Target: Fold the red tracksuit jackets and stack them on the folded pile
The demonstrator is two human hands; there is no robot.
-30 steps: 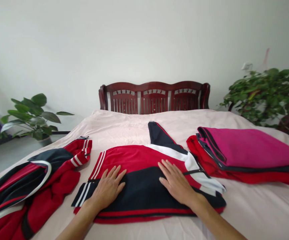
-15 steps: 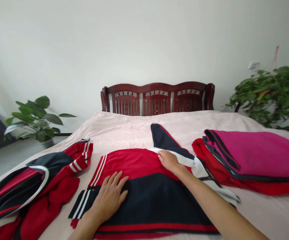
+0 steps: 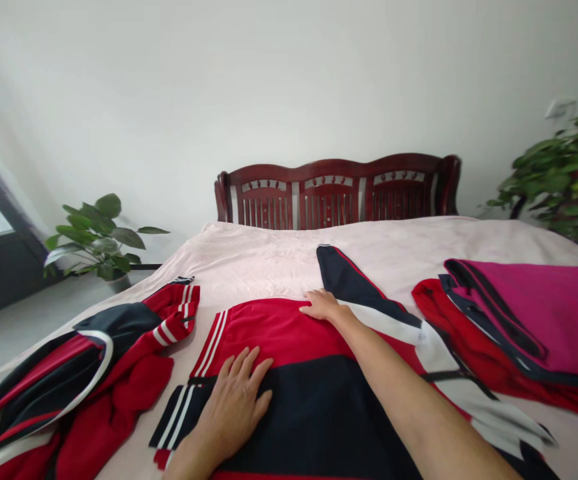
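A red, navy and white jacket point(image 3: 289, 373) lies partly folded on the bed in front of me. My left hand point(image 3: 236, 403) rests flat on its navy band near the striped cuff, fingers spread. My right hand point(image 3: 321, 305) reaches across to the jacket's far edge, fingers curled down onto the red cloth beside a navy sleeve point(image 3: 349, 280) that points toward the headboard. Whether it pinches the cloth is unclear.
A crumpled jacket in the same colours point(image 3: 69, 373) lies at the left. A stack of folded clothes with a magenta piece point(image 3: 533, 313) on top sits at the right. The bed's pink sheet point(image 3: 259, 257) runs to a dark wooden headboard point(image 3: 336, 190). Potted plants stand left point(image 3: 96, 233) and right point(image 3: 569, 177).
My right hand slid from the navy middle of the jacket up to its far red edge. The left hand stayed flat. The view has turned a little to the left.
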